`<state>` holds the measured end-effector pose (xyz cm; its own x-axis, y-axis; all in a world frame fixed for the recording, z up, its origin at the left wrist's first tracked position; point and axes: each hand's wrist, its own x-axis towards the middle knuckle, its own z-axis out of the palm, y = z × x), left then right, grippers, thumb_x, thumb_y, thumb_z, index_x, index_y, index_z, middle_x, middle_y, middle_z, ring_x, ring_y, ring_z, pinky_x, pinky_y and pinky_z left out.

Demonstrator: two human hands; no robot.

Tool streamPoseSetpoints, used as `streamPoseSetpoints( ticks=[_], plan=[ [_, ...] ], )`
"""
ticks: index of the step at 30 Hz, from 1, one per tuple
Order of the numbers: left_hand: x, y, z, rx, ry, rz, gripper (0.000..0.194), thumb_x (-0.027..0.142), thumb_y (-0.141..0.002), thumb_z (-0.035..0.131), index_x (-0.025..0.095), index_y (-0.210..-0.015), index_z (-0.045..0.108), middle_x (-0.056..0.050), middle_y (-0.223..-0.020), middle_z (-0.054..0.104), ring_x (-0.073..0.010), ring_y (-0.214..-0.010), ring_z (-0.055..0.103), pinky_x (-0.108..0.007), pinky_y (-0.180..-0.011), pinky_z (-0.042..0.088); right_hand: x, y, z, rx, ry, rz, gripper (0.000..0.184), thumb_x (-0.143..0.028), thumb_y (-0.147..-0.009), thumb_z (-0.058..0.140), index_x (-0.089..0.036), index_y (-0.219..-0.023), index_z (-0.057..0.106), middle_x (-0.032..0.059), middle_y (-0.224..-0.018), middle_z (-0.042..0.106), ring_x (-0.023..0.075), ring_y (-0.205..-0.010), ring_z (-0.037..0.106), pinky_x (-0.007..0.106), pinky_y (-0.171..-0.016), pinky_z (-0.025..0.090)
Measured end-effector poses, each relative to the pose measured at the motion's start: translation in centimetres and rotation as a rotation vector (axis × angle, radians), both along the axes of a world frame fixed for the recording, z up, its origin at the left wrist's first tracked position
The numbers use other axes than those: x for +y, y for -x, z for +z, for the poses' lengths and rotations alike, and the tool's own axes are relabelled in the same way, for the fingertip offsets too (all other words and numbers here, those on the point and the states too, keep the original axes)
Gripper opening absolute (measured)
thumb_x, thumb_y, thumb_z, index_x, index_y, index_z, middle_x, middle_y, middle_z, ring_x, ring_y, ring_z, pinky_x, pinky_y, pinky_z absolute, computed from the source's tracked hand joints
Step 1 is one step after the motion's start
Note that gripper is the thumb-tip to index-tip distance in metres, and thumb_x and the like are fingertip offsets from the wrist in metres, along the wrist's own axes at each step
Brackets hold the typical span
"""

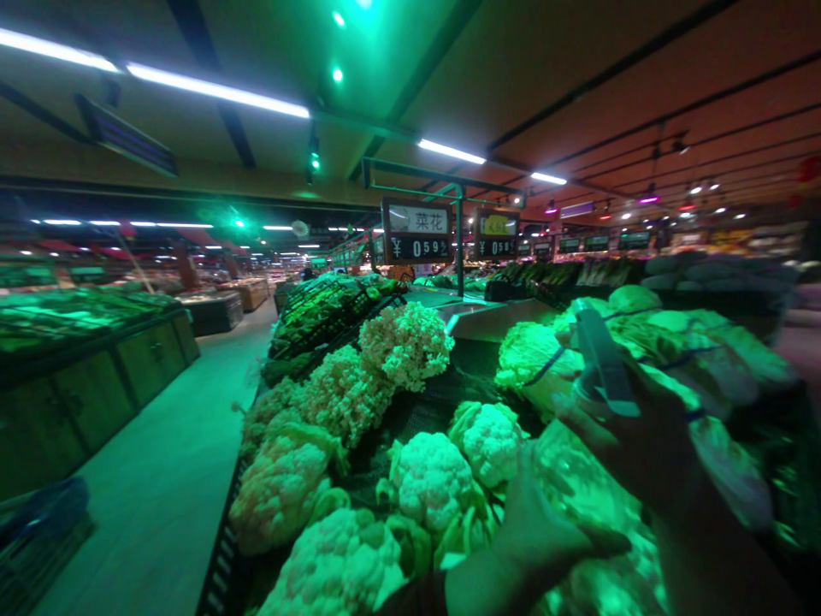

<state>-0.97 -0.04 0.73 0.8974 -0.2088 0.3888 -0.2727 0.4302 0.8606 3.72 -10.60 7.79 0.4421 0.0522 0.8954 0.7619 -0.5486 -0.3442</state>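
In the head view my right hand (pixel 616 436) is closed around a grey handheld tool (pixel 601 355) that looks like a tape dispenser, raised over the produce. My left hand (pixel 535 535) lies lower, thumb and fingers spread apart, at the edge of a pale green vegetable under clear plastic (pixel 593 505). Whether the palm touches the plastic, I cannot tell. White cauliflower heads (pixel 429 479) sit just left of that hand, one more (pixel 491 441) behind its fingers. Napa cabbages (pixel 532 355) with dark bands round them lie behind and right of the tool.
Looser, yellowish cauliflowers (pixel 346 389) fill the black crate's left side. Price signs (pixel 420 231) hang from a post (pixel 460 248) behind the bin. An aisle floor (pixel 167 453) runs along the left, with another produce stand (pixel 96 368) beyond and a basket (pixel 44 530) at lower left.
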Motion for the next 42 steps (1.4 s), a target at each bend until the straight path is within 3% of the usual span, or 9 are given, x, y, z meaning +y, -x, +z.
streamPoseSetpoints(
  ticks=[4,12,21,24,27,31,40,42],
  plan=[
    [0.0,0.0,-0.2,0.006,-0.009,0.008,0.073,0.029,-0.059,0.090,0.022,-0.128,0.069,-0.004,-0.128,0.076,-0.0434,-0.129,0.066,-0.059,-0.107,0.052,-0.1,-0.1,0.0,0.015,-0.006,-0.003,0.050,-0.035,-0.087,0.067,-0.023,-0.134,0.054,-0.0010,-0.079,0.060,0.0149,-0.063,0.056,0.032,-0.061,0.045],
    [-0.2,0.1,-0.3,-0.002,0.017,0.013,0.080,0.033,-0.058,0.089,0.018,-0.134,0.067,-0.008,-0.128,0.076,-0.0470,-0.131,0.064,-0.063,-0.109,0.048,0.1,-0.1,0.1,0.016,-0.001,-0.017,0.051,-0.035,-0.087,0.066,-0.025,-0.135,0.053,-0.0015,-0.079,0.059,0.0147,-0.063,0.056,0.031,-0.062,0.045],
    [0.0,-0.1,-0.7,0.019,0.030,-0.002,0.085,0.023,-0.057,0.090,0.021,-0.138,0.065,-0.006,-0.128,0.077,-0.0453,-0.131,0.065,-0.060,-0.110,0.049,0.0,0.0,0.1,-0.001,0.009,-0.026,0.046,-0.036,-0.086,0.066,-0.025,-0.129,0.054,-0.0001,-0.085,0.061,0.0158,-0.068,0.058,0.033,-0.068,0.047],
    [0.0,-0.5,-1.0,0.025,0.044,-0.013,0.090,0.019,-0.055,0.092,0.019,-0.140,0.063,-0.010,-0.129,0.076,-0.0451,-0.129,0.066,-0.060,-0.110,0.051,0.0,0.0,0.0,0.006,0.006,-0.030,0.048,-0.036,-0.086,0.067,-0.025,-0.132,0.054,-0.0003,-0.083,0.061,0.0155,-0.067,0.058,0.032,-0.066,0.046],
    [-0.1,-0.9,-1.2,0.032,0.082,-0.033,0.098,0.014,-0.044,0.098,0.014,-0.136,0.064,-0.017,-0.130,0.075,-0.0492,-0.130,0.065,-0.061,-0.109,0.053,0.0,-0.1,0.0,0.013,0.004,-0.031,0.051,-0.035,-0.086,0.067,-0.025,-0.134,0.053,-0.0008,-0.081,0.060,0.0154,-0.065,0.057,0.032,-0.064,0.046],
    [-0.2,-1.2,-1.5,0.023,0.128,-0.038,0.093,0.011,-0.041,0.100,0.012,-0.129,0.068,-0.020,-0.133,0.074,-0.0524,-0.131,0.062,-0.067,-0.111,0.049,-0.1,-0.2,0.0,0.009,0.004,-0.033,0.048,-0.035,-0.085,0.068,-0.025,-0.130,0.054,-0.0008,-0.081,0.059,0.0146,-0.065,0.056,0.032,-0.063,0.045],
    [-0.1,-1.2,-1.3,0.003,0.196,-0.112,0.095,0.010,-0.043,0.100,0.018,-0.133,0.069,-0.014,-0.132,0.075,-0.0462,-0.134,0.063,-0.054,-0.110,0.052,-0.1,-0.1,0.0,0.009,0.003,-0.041,0.045,-0.032,-0.086,0.069,-0.024,-0.128,0.055,0.0001,-0.080,0.059,0.0141,-0.065,0.055,0.032,-0.063,0.044],
    [-0.2,-1.2,-1.3,-0.008,0.196,-0.121,0.094,0.010,-0.045,0.100,0.017,-0.133,0.069,-0.015,-0.134,0.075,-0.0471,-0.135,0.062,-0.056,-0.112,0.051,0.0,-0.2,0.0,0.009,0.004,-0.043,0.044,-0.032,-0.086,0.069,-0.024,-0.127,0.056,0.0000,-0.080,0.059,0.0139,-0.065,0.055,0.032,-0.063,0.044]
  ],
)
